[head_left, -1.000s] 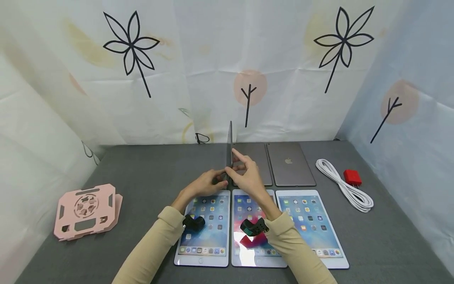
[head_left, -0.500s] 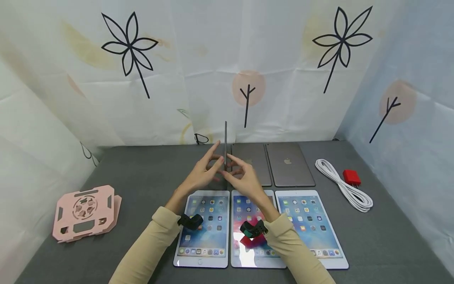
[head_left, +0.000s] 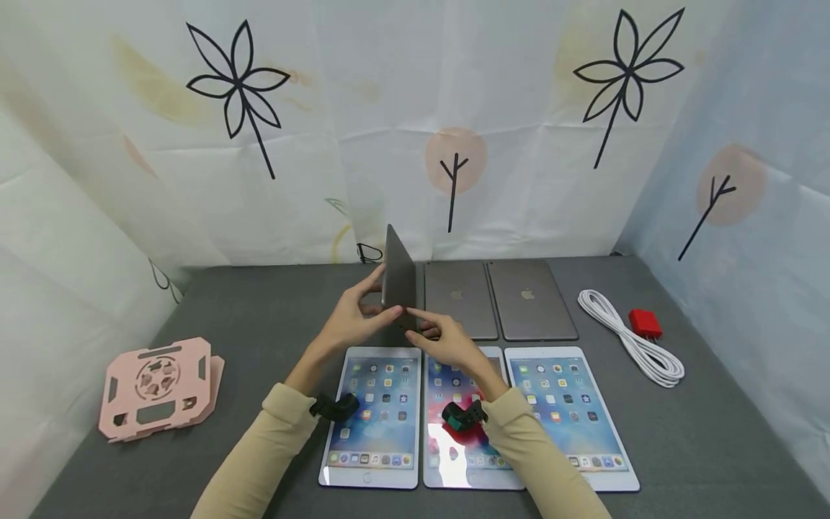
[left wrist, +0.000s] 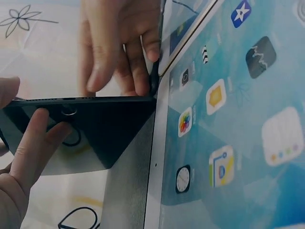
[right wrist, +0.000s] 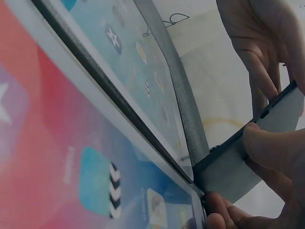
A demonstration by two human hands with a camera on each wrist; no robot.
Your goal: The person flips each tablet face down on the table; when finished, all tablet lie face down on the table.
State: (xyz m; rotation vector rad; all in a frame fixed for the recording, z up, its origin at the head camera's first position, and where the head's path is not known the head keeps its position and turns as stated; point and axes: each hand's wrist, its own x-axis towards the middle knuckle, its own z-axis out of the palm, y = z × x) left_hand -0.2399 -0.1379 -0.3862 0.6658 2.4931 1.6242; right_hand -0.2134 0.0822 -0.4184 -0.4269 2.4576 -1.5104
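A grey tablet (head_left: 398, 277) stands on edge, tilted, its grey back toward the right in the head view. My left hand (head_left: 350, 315) grips its near left edge, thumb on the near end and fingers on the screen side. My right hand (head_left: 450, 342) touches its lower near corner with thumb and fingers. In the left wrist view the dark screen (left wrist: 95, 129) faces the left fingers (left wrist: 33, 143). The right wrist view shows the tablet's port edge (right wrist: 264, 113) between both hands.
Three white tablets with lit screens (head_left: 372, 418) lie in a near row. Two grey tablets (head_left: 457, 295), backs up, lie behind them. To the right are a white cable (head_left: 632, 339) and red charger (head_left: 645, 324); a pink folding stand (head_left: 155, 386) is at left.
The upright tablet has moved left and turned so its grey back shows. My left hand has moved left with it; the right hand has slid lower along the near edge.
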